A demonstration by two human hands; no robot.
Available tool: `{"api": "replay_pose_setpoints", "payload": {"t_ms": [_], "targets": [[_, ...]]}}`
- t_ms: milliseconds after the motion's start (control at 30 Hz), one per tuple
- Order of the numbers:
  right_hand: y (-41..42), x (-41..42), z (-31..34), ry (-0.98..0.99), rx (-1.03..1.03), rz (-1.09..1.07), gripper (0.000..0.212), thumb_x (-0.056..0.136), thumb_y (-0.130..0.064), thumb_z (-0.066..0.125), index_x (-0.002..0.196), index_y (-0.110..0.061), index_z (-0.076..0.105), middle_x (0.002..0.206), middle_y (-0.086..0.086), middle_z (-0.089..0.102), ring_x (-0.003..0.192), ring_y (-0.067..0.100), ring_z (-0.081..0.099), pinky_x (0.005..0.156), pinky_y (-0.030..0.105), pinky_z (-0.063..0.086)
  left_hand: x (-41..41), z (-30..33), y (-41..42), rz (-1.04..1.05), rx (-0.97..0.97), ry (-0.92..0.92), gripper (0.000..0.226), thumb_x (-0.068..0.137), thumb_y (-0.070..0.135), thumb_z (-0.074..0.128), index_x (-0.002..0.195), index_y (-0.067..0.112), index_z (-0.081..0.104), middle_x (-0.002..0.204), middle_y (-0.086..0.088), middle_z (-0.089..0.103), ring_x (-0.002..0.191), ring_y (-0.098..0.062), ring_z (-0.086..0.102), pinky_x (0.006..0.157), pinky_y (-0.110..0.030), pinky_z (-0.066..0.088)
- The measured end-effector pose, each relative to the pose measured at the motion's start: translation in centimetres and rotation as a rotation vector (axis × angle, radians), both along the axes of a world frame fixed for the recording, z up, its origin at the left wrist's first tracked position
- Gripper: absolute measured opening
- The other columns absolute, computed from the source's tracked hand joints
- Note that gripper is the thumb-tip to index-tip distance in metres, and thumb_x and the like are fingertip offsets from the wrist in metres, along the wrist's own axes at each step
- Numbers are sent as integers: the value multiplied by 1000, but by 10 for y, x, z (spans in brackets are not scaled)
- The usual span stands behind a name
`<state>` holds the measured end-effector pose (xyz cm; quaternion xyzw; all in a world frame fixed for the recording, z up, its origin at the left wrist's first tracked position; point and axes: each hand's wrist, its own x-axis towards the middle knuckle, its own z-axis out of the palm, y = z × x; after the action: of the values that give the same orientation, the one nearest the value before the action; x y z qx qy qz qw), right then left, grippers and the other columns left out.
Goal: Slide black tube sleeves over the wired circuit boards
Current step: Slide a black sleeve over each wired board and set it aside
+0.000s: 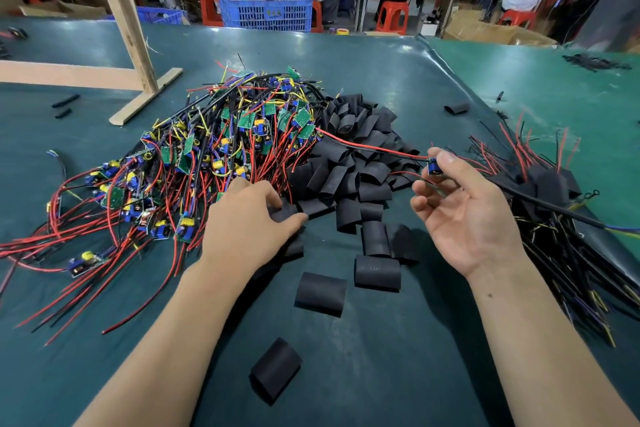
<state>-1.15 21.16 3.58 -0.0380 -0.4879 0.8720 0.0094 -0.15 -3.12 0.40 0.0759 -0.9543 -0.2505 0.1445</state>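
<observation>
A big tangle of wired circuit boards (221, 146) with red, black and yellow wires lies on the green table mat (415, 357). Beside it to the right is a heap of black tube sleeves (349, 163), with loose sleeves (321, 293) nearer me. My left hand (247, 222) pinches one black sleeve (289, 213) at the heap's near edge. My right hand (460, 208), palm up, pinches a small circuit board (434, 167) between thumb and fingers; its red and black wires trail left over the heap.
A pile of sleeved boards (550, 191) with long black cables lies at the right. A wooden frame (135, 45) stands at the back left. Beyond the table are a blue crate (266, 10), red stools and seated people.
</observation>
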Motion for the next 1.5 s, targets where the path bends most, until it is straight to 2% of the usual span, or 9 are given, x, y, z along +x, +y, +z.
{"api": "replay_pose_setpoints", "payload": {"t_ms": [133, 300, 567, 733, 867, 1100, 1233, 1333, 1500], "targets": [[0, 0, -1, 4, 13, 9, 19, 85, -23, 65, 101, -14, 67, 74, -2, 62, 64, 14, 62, 56, 22, 50, 0, 0, 2, 21, -3, -7, 32, 75, 46, 78, 93, 25, 62, 99, 5, 46, 83, -18, 48, 75, -29, 29], [1, 0, 0, 6, 9, -6, 16, 87, -22, 64, 100, -14, 68, 72, -2, 62, 63, 14, 62, 55, 22, 49, 2, 10, -10, 29, 118, 48, 30, 73, 31, 79, 101, 25, 70, 102, 4, 70, 101, -22, 62, 87, -36, 49], [3, -2, 4, -6, -122, -75, 11, 93, -9, 55, 91, -9, 66, 68, 3, 62, 68, 22, 69, 61, 24, 56, 7, 24, -8, -123, 311, 301, 32, 74, 17, 77, 104, 26, 72, 95, 20, 70, 89, 13, 61, 84, -4, 41], [3, -2, 7, 29, -161, -99, 15, 95, -4, 52, 87, -8, 64, 64, 3, 64, 63, 21, 71, 61, 23, 57, 7, 23, -4, -206, 436, 512, 31, 79, 8, 75, 107, 18, 71, 103, 15, 71, 99, 4, 65, 90, -14, 47], [3, -4, 6, 22, -174, -125, 16, 94, -2, 54, 86, -9, 66, 72, 6, 60, 63, 20, 70, 58, 22, 55, 2, 22, -6, -213, 586, 667, 28, 80, 4, 71, 101, 23, 68, 97, 17, 70, 89, -2, 66, 82, -20, 51], [3, -4, 2, 28, -152, -72, 16, 92, 0, 54, 88, -12, 64, 73, 5, 70, 68, 20, 71, 60, 21, 56, 1, 1, 11, -323, 591, 688, 29, 81, 0, 69, 102, 20, 65, 98, 14, 69, 89, -10, 66, 82, -27, 53], [-1, -4, 1, 50, -119, -44, 17, 80, 0, 64, 89, -14, 64, 80, 6, 73, 69, 15, 70, 63, 21, 56, -3, -4, 9, -381, 555, 702, 24, 83, 0, 68, 102, 13, 64, 112, -2, 68, 109, -19, 65, 95, -44, 51], [-4, -4, 1, 55, -113, -40, 24, 71, -2, 67, 92, -14, 63, 78, 5, 74, 69, 14, 70, 64, 20, 56, -3, -3, 9, -395, 609, 715, 25, 83, -6, 68, 102, 9, 63, 111, -1, 69, 108, -16, 66, 94, -40, 53], [-3, -4, 1, 31, -106, -63, 20, 79, 4, 64, 91, -12, 64, 76, 6, 73, 68, 15, 71, 63, 20, 57, -2, -2, 11, -409, 672, 691, 34, 80, -7, 68, 105, 15, 61, 106, -4, 68, 101, -20, 67, 90, -34, 53]]}}
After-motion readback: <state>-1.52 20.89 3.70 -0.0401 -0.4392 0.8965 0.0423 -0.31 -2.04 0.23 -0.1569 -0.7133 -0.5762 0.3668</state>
